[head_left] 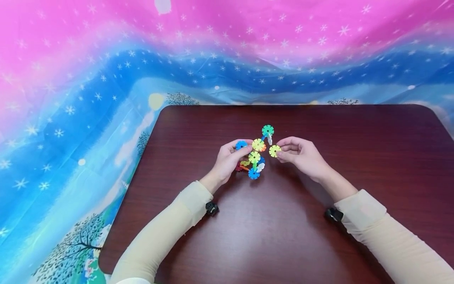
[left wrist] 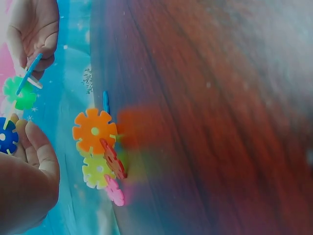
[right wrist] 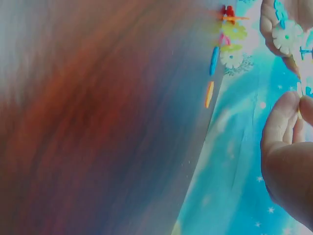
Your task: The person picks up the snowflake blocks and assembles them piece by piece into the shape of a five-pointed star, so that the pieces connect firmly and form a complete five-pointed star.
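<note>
My left hand (head_left: 226,161) holds a toy built of joined notched plastic discs, thumb against a yellow disc (head_left: 258,144). A blue disc (head_left: 241,145) shows beside its fingers, and a green disc (head_left: 267,130) tops the toy, with a white disc (head_left: 270,139) below it. Between thumb and fingertips my right hand (head_left: 306,156) pinches another yellow disc (head_left: 274,151), close to the toy's right side; whether they touch, I cannot tell. Lower down is a cluster of discs, including a blue disc (head_left: 253,174) and an orange disc (left wrist: 93,132); its link to the held toy is unclear.
A dark brown wooden table (head_left: 269,236) with rounded corners lies under both hands. Behind it and to its left hangs a pink and blue cloth (head_left: 220,75) with snowflakes and trees. Each sleeve cuff has a small black device (head_left: 211,208) near it.
</note>
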`<state>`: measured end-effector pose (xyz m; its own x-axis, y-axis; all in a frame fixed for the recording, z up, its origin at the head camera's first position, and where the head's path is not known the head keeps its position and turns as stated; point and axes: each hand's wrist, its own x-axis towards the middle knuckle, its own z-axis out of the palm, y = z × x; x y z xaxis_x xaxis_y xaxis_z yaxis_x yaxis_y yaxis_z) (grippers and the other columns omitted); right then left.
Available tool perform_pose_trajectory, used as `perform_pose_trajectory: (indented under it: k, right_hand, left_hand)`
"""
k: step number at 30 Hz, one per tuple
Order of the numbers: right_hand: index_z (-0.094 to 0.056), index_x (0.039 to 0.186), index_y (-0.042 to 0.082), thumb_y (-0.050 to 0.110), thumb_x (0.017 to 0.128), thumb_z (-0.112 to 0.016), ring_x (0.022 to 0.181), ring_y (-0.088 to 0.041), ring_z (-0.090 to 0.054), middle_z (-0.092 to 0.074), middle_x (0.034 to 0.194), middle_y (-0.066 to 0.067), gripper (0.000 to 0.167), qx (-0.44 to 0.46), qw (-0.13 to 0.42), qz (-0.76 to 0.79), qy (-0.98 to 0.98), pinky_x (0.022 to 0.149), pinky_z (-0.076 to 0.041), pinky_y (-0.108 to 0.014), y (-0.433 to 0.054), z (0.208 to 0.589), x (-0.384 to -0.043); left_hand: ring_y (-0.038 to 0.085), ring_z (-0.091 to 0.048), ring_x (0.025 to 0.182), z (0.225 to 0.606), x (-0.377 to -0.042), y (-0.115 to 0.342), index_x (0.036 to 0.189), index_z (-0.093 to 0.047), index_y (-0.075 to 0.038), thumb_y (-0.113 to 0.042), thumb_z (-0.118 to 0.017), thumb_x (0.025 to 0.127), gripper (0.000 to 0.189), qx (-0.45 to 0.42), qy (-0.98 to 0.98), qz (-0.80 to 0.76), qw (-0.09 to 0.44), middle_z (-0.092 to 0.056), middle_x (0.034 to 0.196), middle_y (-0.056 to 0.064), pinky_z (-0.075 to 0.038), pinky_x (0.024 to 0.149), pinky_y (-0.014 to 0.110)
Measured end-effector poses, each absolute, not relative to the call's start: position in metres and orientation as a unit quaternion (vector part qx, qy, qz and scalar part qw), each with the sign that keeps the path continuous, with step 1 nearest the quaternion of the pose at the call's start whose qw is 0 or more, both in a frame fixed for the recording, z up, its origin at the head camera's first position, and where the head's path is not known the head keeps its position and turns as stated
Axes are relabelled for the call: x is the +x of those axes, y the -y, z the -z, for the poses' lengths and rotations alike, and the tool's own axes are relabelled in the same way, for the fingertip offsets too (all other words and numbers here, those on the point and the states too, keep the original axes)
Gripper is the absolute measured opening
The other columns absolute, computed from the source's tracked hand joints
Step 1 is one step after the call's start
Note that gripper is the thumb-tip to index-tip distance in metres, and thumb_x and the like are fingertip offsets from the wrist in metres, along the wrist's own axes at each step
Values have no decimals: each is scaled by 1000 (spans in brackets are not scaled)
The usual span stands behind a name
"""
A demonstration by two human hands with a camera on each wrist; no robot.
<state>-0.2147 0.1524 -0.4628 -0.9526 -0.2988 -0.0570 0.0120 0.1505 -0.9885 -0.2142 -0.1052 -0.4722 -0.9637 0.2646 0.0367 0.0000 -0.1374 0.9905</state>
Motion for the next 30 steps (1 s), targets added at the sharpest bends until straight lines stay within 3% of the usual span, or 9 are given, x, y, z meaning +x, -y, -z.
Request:
perform_pose_trajectory:
  k: [8, 23, 26, 30]
  right_hand:
    - [-61, 123, -3, -2, 96, -71, 81, -16, -74, -72, 97, -6, 29, -71, 114, 721, -680, 84, -61, -40, -150, 469, -213]
    - [-63, 120, -2, -2, 96, -71, 80, -16, -74, -71, 96, -9, 25, -60, 108, 738, -663, 83, -61, -38, -149, 472, -208]
    - [-63, 119, -1, -3, 96, -71, 81, -16, -74, -71, 96, -8, 24, -61, 105, 743, -658, 84, -60, -38, -148, 470, -207]
    - [-64, 119, -3, -2, 96, -72, 81, -16, -74, -71, 96, -9, 24, -71, 97, 739, -663, 83, -61, -39, -145, 466, -204]
  left_hand:
    - [17, -66, 93, 474, -213, 103, 125, -69, 2, -13, -68, 100, 29, 114, -646, -750, 87, -72, 99, 0, -46, 99, 68]
    - [14, -66, 87, 477, -209, 103, 127, -68, 3, -12, -68, 100, 31, 118, -650, -744, 102, -71, 102, 1, -45, 99, 69]
    - [16, -66, 86, 476, -209, 102, 126, -67, 4, -10, -67, 100, 29, 119, -649, -743, 111, -70, 100, 2, -49, 97, 64]
    - [17, -65, 95, 474, -210, 100, 121, -64, 5, -12, -65, 101, 26, 141, -668, -721, 118, -71, 104, 5, -54, 96, 44]
